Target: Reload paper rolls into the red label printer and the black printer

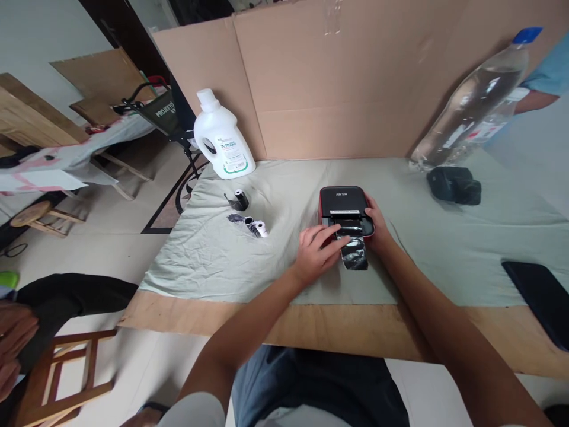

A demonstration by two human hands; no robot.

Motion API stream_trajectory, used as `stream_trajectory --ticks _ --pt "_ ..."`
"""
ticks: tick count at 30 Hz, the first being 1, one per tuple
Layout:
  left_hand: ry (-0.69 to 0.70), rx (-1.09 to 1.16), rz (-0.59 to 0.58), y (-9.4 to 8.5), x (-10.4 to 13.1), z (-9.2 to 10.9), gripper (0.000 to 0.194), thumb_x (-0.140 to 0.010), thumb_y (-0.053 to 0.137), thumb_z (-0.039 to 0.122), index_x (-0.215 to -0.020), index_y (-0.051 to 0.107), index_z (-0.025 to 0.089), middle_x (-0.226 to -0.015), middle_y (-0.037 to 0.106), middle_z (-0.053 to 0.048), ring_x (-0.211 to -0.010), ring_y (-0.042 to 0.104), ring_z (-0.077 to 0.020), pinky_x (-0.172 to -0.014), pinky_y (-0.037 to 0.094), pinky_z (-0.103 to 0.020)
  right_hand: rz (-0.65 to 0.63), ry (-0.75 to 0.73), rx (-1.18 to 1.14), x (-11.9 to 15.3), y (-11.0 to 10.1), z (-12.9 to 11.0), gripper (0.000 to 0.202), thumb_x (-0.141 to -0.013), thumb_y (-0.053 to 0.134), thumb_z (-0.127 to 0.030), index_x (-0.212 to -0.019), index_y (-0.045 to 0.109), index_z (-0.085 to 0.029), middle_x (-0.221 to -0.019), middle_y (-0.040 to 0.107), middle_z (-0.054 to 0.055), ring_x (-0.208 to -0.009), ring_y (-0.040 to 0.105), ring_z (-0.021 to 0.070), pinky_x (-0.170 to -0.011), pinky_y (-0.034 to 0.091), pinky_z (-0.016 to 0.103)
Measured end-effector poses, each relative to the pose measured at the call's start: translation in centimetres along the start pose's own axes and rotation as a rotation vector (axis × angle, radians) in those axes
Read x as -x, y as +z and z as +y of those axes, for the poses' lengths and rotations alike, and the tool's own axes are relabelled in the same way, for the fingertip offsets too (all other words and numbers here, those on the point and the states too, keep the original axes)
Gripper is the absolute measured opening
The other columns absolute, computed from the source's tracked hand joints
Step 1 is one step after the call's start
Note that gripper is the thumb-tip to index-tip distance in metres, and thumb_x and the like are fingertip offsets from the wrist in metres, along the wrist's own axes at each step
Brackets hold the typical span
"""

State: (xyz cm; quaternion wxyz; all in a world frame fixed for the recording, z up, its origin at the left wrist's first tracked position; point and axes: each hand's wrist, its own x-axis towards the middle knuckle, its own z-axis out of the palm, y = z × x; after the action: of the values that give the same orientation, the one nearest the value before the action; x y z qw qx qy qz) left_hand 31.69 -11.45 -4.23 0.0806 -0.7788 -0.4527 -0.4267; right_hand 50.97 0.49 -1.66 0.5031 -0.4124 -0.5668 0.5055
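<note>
A black and red label printer (341, 199) lies on the cloth in front of me. Shiny black film (354, 255) hangs from its near edge. My right hand (377, 220) wraps round the printer's right side, thumb on its top edge. The fingers of my left hand (316, 252) are stretched out over the near left part of the printer, with their tips on the black film. To the left lie a small roll with black film (240, 200) and a white roll (261, 229) beside more dark film.
A white detergent bottle (226, 139) stands at the back left against a cardboard panel (329, 83). At right are a large clear bottle (473, 112), a dark object (453, 185) and a black phone-like slab (540, 296). Other people show at both sides.
</note>
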Motion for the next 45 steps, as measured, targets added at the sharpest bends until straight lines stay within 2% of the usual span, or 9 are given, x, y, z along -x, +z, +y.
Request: stream_trajectory --ticks 4,7,13,18,22,27,30,37,45 --pt "-0.201 0.056 -0.005 0.2 -0.4 -1.0 0.060 -0.104 0.061 0.051 -0.156 0.054 0.022 -0.161 0.057 -0.016 -0.143 0.053 -0.0323 -0.120 0.044 -0.052 -0.030 0.027 0.022 0.0 0.2 -0.3 0.082 -0.080 0.055 -0.063 -0.155 0.052 -0.031 -0.162 0.059 0.006 -0.153 0.051 0.0318 -0.124 0.043 0.051" --pt "-0.251 0.103 -0.008 0.5 -0.7 -1.7 0.069 -0.102 0.062 0.058 -0.158 0.050 0.020 -0.159 0.059 -0.018 -0.140 0.056 -0.0327 -0.118 0.046 -0.053 -0.036 0.008 0.063 0.1 0.0 -0.4 0.083 -0.084 0.048 -0.069 -0.157 0.050 -0.030 -0.163 0.058 0.008 -0.153 0.051 0.0308 -0.123 0.046 0.050" --pt "-0.205 0.133 0.001 0.6 -0.9 -1.6 0.057 -0.105 0.057 0.053 -0.152 0.055 0.021 -0.148 0.068 -0.017 -0.136 0.065 -0.0303 -0.112 0.050 -0.050 -0.053 -0.006 0.040 0.1 -0.2 0.2 0.081 -0.085 0.050 -0.069 -0.155 0.050 -0.029 -0.164 0.056 0.010 -0.153 0.053 0.0308 -0.124 0.047 0.049" --pt "-0.258 0.124 -0.024 0.5 -0.9 -1.4 0.055 -0.101 0.062 0.055 -0.144 0.061 0.021 -0.145 0.071 -0.017 -0.133 0.068 -0.0316 -0.106 0.054 -0.049 -0.049 0.030 -0.007 -0.3 -0.3 0.3 0.082 -0.080 0.058 -0.064 -0.153 0.051 -0.027 -0.165 0.056 0.011 -0.154 0.051 0.0320 -0.127 0.043 0.051" --pt "-0.252 0.082 -0.023 0.5 -0.9 -1.5 0.052 -0.101 0.060 0.056 -0.140 0.063 0.021 -0.144 0.071 -0.017 -0.129 0.070 -0.0308 -0.103 0.055 -0.048 -0.033 -0.004 -0.004 0.1 -0.2 0.5 0.085 -0.082 0.055 -0.075 -0.153 0.052 -0.028 -0.166 0.055 0.011 -0.155 0.050 0.0321 -0.128 0.042 0.051" --pt "-0.200 0.078 0.039 0.7 -0.7 -1.7 0.054 -0.105 0.055 0.059 -0.143 0.059 0.021 -0.149 0.068 -0.019 -0.127 0.071 -0.0300 -0.101 0.056 -0.048 -0.036 -0.039 0.064 0.7 0.0 1.1 0.093 -0.087 0.036 -0.090 -0.158 0.047 -0.032 -0.169 0.051 0.009 -0.155 0.051 0.0298 -0.122 0.049 0.051" --pt "-0.204 0.094 0.039 0.7 -0.6 -1.8 0.055 -0.105 0.054 0.058 -0.146 0.056 0.021 -0.150 0.067 -0.019 -0.127 0.071 -0.0294 -0.101 0.056 -0.047 -0.045 -0.023 0.029 0.5 -0.2 1.2 0.091 -0.085 0.042 -0.087 -0.156 0.049 -0.031 -0.167 0.053 0.010 -0.154 0.052 0.0308 -0.123 0.048 0.052" --pt "-0.259 0.149 0.016 0.7 -0.5 -1.7 0.056 -0.099 0.065 0.052 -0.146 0.057 0.022 -0.147 0.069 -0.017 -0.125 0.071 -0.0323 -0.103 0.054 -0.050 -0.041 -0.015 -0.095 -0.1 -0.6 1.2 0.077 -0.079 0.062 -0.065 -0.147 0.056 -0.028 -0.165 0.056 0.010 -0.155 0.050 0.0313 -0.129 0.040 0.050" --pt "-0.228 0.130 0.031 0.4 -1.0 -1.9 0.051 -0.099 0.065 0.052 -0.139 0.059 0.020 -0.142 0.072 -0.017 -0.121 0.072 -0.0306 -0.097 0.056 -0.047 -0.039 -0.026 -0.106 -0.7 -0.9 2.2 0.081 -0.077 0.065 -0.074 -0.145 0.061 -0.031 -0.160 0.061 0.008 -0.153 0.052 0.0345 -0.126 0.043 0.054"
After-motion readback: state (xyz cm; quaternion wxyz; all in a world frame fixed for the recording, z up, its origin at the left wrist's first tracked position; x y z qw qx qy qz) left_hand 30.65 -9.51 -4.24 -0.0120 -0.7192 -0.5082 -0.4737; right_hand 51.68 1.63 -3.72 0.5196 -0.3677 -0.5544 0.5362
